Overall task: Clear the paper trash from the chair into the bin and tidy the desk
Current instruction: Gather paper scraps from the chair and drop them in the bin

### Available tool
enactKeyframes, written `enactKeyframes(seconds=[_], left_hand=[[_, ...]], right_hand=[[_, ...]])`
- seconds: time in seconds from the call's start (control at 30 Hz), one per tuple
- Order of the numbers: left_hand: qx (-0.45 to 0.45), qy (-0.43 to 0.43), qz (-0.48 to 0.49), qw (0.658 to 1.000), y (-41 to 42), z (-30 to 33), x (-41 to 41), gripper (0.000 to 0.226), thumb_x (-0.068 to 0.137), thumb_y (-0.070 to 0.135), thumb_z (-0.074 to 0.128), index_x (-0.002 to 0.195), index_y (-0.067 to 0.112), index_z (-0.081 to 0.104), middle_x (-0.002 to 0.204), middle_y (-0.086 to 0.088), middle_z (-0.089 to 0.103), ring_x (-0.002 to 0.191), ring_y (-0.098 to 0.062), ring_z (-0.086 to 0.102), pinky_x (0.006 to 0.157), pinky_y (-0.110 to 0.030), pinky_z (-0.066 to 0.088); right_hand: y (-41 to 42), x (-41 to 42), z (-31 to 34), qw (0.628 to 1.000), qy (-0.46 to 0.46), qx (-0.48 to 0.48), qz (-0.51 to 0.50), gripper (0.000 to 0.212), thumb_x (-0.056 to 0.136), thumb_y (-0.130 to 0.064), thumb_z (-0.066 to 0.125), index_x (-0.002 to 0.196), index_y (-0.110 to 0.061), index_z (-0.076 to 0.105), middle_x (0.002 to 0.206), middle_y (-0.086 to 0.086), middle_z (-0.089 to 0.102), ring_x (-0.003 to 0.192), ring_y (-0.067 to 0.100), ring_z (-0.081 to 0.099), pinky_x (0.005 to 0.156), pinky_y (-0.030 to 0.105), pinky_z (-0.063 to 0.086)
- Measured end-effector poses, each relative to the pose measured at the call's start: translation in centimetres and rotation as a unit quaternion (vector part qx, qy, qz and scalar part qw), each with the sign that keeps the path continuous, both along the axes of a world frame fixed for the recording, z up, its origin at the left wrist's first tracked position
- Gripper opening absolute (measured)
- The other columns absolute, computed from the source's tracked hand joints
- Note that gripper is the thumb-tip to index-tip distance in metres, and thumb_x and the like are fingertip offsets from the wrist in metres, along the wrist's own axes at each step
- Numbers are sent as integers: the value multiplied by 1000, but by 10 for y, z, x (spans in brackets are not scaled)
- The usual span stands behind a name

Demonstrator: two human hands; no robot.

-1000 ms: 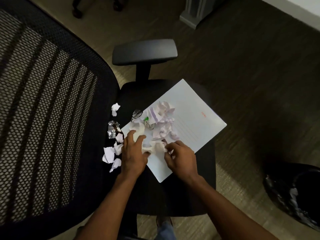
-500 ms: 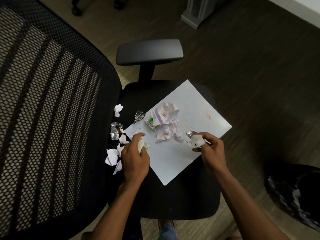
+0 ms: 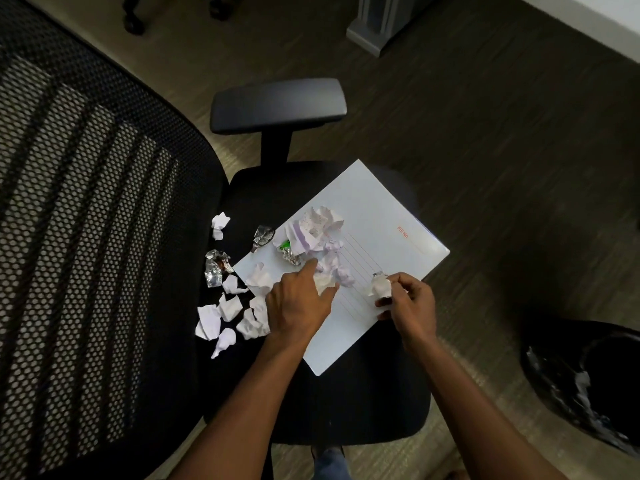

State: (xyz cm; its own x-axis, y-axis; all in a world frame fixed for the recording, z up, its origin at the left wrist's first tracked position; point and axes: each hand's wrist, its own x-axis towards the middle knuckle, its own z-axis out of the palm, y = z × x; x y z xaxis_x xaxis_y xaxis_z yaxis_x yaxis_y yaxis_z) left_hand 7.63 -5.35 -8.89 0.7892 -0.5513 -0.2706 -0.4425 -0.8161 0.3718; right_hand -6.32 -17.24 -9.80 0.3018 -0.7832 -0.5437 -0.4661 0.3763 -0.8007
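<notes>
Reaching in from the near edge of the seat [image 3: 346,410], both forearms cross its bare front part, which lies open and unlittered. The left hand [image 3: 298,306] rests palm down at the pad's left edge, fingers [image 3: 309,267] spread apart, with a small crumpled scrap [image 3: 325,282] under the thumb side; whether it is gripped cannot be told. The right hand [image 3: 408,306] hovers over the pad's near-right edge, its fingers [image 3: 382,301] pinched shut on a white paper wad [image 3: 380,287].

The pad [image 3: 381,244] lies askew on the seat, one corner pointing at the near edge, its far-right corner hanging just past the seat's right edge. Its right half is bare lined paper. A loose heap of crumpled paper [image 3: 318,226] sits on its far-left part, with a bit of green [image 3: 285,244] in it.

Left of the pad, along the seat's left edge beside the mesh backrest [image 3: 86,237], lie white scraps [image 3: 225,317], foil wrappers [image 3: 216,268] and one more foil piece [image 3: 263,235] touching the pad's edge. A lone scrap [image 3: 220,225] sits farther back.

At the far edge rises the armrest [image 3: 278,103]. The bin [image 3: 588,382], black-lined, stands on the floor [image 3: 485,133] well right of the seat, with open floor between.
</notes>
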Motion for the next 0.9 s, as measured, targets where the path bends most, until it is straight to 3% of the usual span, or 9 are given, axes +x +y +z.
enactKeyframes(seconds=[0.1, 0.23, 0.43, 0.53, 0.6, 0.7, 0.73, 0.83, 0.9], left_hand=[[28, -8, -10, 1000, -8, -9, -1, 50, 88, 55, 70, 130, 29, 60, 110, -7, 74, 101, -35, 70, 75, -38, 50], [22, -28, -11, 999, -11, -12, -4, 30, 88, 39, 73, 113, 26, 64, 102, -4, 72, 92, -34, 71, 67, -35, 43], [-40, 3, 91, 995, -5, 2, -19, 18, 84, 32, 72, 96, 19, 69, 108, -1, 57, 82, -33, 64, 67, -35, 46], [-99, -7, 138, 985, -5, 15, -34, 16, 78, 22, 78, 78, 12, 65, 117, 1, 62, 77, -22, 60, 67, -32, 45], [-144, -18, 172, 974, -9, 28, -48, 15, 74, 15, 80, 74, 10, 66, 112, 0, 71, 79, -12, 55, 70, -25, 39], [-211, 60, 217, 951, -26, 57, -78, 6, 74, 28, 73, 73, 24, 68, 65, 12, 68, 60, -8, 60, 51, -18, 41], [-225, 93, 218, 945, -35, 66, -90, 10, 73, 34, 69, 71, 26, 63, 61, 10, 65, 59, -11, 62, 48, -17, 43], [-262, 160, 195, 931, -65, 83, -130, 23, 73, 48, 67, 85, 30, 57, 73, 9, 67, 69, -14, 66, 54, -29, 55], [-269, 186, 157, 932, -88, 90, -156, 40, 74, 64, 66, 102, 37, 56, 84, 13, 68, 73, -10, 68, 53, -25, 57]], right_hand=[[0, -8, 0, 1000, -2, 10, -2, 25, 102, -7, 54, 86, -11, 74, 81, 0, 73, 69, 20, 71, 52, 28, 57], [-1, -19, 2, 1000, -10, 22, -10, 25, 101, -5, 54, 85, -9, 73, 80, 1, 73, 65, 16, 69, 51, 27, 56], [-4, -37, 5, 999, -15, 33, -11, 23, 102, -6, 53, 89, -4, 71, 86, 13, 72, 69, 17, 68, 52, 26, 55], [-5, -47, 9, 999, -23, 43, -20, 23, 102, -5, 52, 89, -4, 71, 88, 12, 73, 66, 12, 67, 52, 26, 55], [-8, -53, 12, 998, -30, 47, -30, 24, 102, -5, 53, 87, -7, 72, 90, 10, 74, 66, 12, 67, 52, 26, 54], [-14, -64, 19, 998, -26, 45, -46, 27, 101, -7, 53, 83, -14, 73, 83, 9, 74, 67, 14, 67, 51, 28, 53], [-17, -69, 21, 998, -19, 39, -50, 28, 100, -8, 54, 81, -17, 73, 79, 9, 73, 67, 15, 67, 51, 30, 53], [-25, -85, 28, 998, 26, -24, -57, 24, 97, -10, 58, 83, -18, 75, 79, 4, 73, 74, 18, 68, 63, 42, 59], [-33, -101, 35, 988, 75, -128, -42, 19, 93, -6, 62, 84, -13, 77, 82, 3, 71, 77, 19, 66, 71, 42, 56]])
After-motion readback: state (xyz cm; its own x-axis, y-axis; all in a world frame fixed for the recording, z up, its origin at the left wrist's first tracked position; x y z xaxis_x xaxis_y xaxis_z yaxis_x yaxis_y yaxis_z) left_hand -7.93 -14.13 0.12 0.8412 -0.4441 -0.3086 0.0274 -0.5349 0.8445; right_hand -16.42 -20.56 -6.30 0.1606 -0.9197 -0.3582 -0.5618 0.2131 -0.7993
